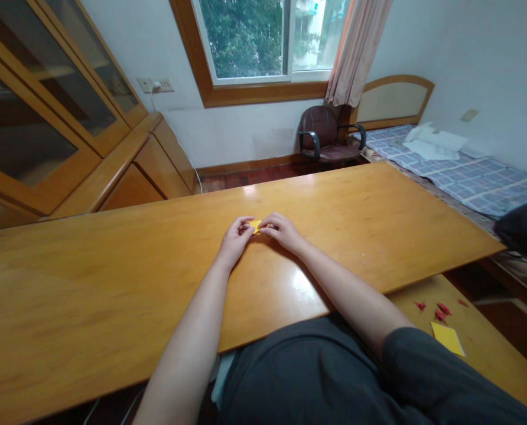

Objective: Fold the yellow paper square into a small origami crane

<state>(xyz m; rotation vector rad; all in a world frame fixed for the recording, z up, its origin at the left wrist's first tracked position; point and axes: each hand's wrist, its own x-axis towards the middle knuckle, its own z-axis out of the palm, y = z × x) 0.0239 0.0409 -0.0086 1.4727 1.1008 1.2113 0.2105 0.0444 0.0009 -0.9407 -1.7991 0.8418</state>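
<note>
Two hands, one held paper, one chair

The surface offered a broad open path left of the hands, and another stretch ran right toward the bed. Between the hands the gap was narrow, taken up by a small yellow paper. The right forearm slanted across the way to the lower board, where red pieces and a yellow square lay. The torso blocked the near edge; beyond the far edge stood a cabinet and a chair.
</note>
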